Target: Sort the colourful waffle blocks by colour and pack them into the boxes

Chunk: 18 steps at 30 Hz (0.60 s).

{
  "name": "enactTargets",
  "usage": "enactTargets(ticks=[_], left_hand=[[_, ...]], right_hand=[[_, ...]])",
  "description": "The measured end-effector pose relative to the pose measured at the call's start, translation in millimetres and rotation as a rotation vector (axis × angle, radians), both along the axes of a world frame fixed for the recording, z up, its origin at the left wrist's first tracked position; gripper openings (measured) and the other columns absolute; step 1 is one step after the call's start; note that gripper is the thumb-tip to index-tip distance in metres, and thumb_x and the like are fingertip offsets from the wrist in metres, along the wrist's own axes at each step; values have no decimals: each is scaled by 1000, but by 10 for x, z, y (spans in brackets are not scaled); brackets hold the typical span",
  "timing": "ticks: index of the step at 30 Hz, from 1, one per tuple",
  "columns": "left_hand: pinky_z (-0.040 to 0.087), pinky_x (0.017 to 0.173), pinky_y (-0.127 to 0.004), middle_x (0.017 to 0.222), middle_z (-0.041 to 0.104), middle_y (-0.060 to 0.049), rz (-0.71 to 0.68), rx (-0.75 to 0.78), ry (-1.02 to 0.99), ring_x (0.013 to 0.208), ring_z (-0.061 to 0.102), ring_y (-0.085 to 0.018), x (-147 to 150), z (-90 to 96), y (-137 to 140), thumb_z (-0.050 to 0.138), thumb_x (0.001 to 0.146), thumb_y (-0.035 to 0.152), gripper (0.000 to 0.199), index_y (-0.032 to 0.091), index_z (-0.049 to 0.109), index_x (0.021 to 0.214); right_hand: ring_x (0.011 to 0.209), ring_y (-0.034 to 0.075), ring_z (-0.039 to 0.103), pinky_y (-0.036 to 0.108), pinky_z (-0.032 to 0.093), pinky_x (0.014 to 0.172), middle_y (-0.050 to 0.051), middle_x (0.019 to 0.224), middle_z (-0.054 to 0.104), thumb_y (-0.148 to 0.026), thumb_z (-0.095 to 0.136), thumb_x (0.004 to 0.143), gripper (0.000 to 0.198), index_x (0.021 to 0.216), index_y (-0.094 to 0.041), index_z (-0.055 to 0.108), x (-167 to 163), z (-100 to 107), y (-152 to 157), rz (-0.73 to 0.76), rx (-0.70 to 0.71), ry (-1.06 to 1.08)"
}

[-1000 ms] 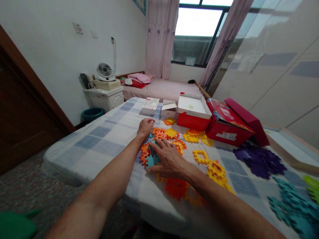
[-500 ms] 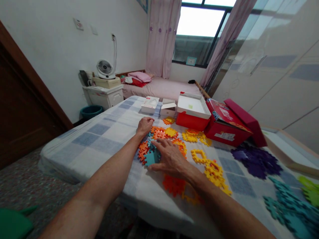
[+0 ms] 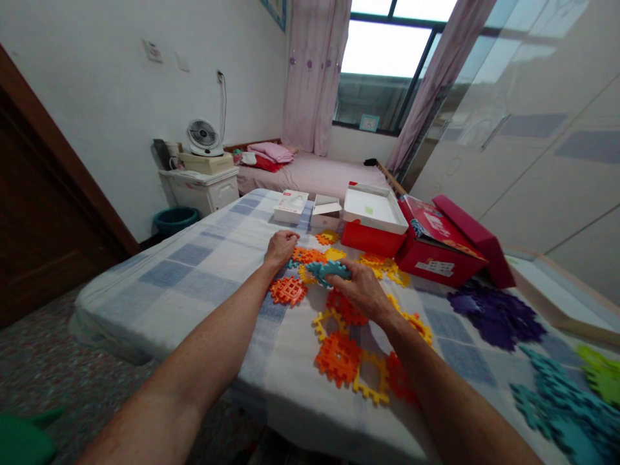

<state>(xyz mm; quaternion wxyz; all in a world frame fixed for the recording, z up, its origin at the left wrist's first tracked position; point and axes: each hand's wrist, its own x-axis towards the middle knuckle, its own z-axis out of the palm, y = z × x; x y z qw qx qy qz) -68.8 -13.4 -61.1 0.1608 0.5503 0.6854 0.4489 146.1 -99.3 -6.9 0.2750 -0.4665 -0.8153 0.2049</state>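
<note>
Checked cloth (image 3: 203, 284) lies beneath everything. Teal pieces (image 3: 320, 270) are gripped in the right hand (image 3: 361, 286); the left hand (image 3: 282, 247), at its 10 o'clock, is curled, contents unclear. Colours look partly grouped: purple pieces (image 3: 496, 315) at 3 o'clock, a teal pile (image 3: 571, 407) at 4, while orange pieces (image 3: 338, 358) and yellow pieces (image 3: 372, 381) mingle around 6. At 12, a white tray (image 3: 375, 219) shows a pale green patch (image 3: 369, 210); the red box (image 3: 436, 255) at 2 hides its inside.

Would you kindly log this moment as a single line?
right hand: grips teal toothed pieces, count unclear | left hand: curled beside orange pieces, hold unclear | far right: purple pile
</note>
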Motion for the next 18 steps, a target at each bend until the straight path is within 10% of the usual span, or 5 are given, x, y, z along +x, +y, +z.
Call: enactTargets(ticks=[11, 18], left_hand=[[47, 80, -24, 95, 73, -7, 3, -16, 13, 85, 66, -17, -2, 6, 0, 47, 76, 20, 33, 16, 74, 94], [46, 77, -25, 95, 73, -7, 1, -45, 126, 86, 64, -19, -29, 7, 3, 47, 75, 23, 35, 15, 73, 97]], right_hand=[[64, 14, 57, 27, 43, 62, 2, 73, 65, -45, 62, 74, 33, 85, -14, 66, 338, 207, 153, -33, -245, 491], [62, 14, 58, 25, 45, 60, 0, 76, 66, -47, 65, 73, 35, 92, -17, 64, 1392, 597, -452, -352, 5, 347]])
